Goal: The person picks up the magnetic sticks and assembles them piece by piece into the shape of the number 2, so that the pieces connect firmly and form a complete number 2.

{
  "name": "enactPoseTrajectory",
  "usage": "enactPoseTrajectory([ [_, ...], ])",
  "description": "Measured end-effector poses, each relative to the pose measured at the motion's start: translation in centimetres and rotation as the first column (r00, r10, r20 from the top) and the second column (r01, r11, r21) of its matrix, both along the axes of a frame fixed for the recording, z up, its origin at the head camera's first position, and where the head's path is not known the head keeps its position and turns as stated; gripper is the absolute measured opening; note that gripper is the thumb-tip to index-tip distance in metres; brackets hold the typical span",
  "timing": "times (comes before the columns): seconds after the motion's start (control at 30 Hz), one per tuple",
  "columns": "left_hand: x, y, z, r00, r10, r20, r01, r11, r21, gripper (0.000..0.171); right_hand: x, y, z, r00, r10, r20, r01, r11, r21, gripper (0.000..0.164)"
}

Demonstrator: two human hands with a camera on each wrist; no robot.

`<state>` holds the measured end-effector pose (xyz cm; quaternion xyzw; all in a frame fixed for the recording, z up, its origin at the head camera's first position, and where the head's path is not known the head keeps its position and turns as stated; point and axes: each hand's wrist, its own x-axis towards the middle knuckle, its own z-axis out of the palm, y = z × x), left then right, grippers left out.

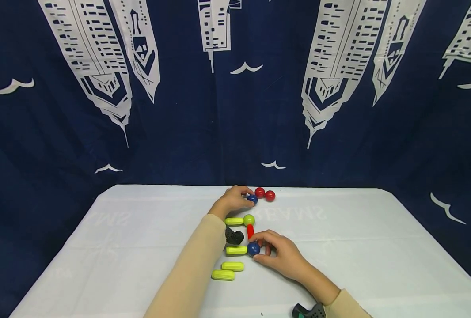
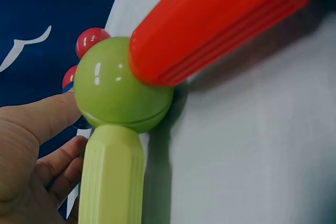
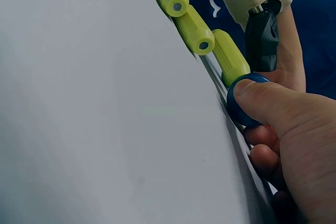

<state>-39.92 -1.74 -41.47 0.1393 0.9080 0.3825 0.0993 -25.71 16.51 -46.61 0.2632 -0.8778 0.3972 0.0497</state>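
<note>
Right fingers point(image 1: 269, 238) pinch a smooth, round, dark blue ball point(image 1: 253, 249).

Both hands point(image 1: 232, 199) point(image 1: 281, 255) forward, fingers point(image 3: 264, 160) curled

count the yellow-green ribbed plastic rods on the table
4: one yellow-green ribbed plastic rod touches the glossy green ball, another is at the glossy blue ball in the right hand, and two lie lower in the head view. The beige left sleeve may hide more.
</note>
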Motion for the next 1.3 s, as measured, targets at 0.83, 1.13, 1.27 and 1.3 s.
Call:
enactPoseTrajectory([
  [0.83, 0.7, -3.7, 1.3, 0.98, 0.154, -0.126, -0.118, 0.961, 0.252, 0.039, -0.5, -0.4, 0.4, 1.0, -0.007, -0.009, 0.007, 1.0, 0.026, 0.04],
  [1.13, 7.7, -6.1, 2.7, 0.947, 0.238, -0.216, -0.146, 0.917, 0.37, 0.034, -0.5, -0.5, 0.5, 1.0, -0.009, 0.006, 0.009, 1.0, 0.029, 0.039],
  [1.27, 11.1, -6.9, 1.3, 0.958, 0.205, -0.199, -0.122, 0.924, 0.361, 0.03, -0.2, -0.2, 0.1, 1.0, -0.018, 0.022, 0.017, 0.999, 0.03, 0.04],
  [1.3, 11.8, -7.1, 1.0, 0.961, 0.198, -0.194, -0.12, 0.928, 0.353, 0.029, -0.2, -0.2, 0.0, 0.999, -0.02, 0.028, 0.019, 0.999, 0.029, 0.04],
])
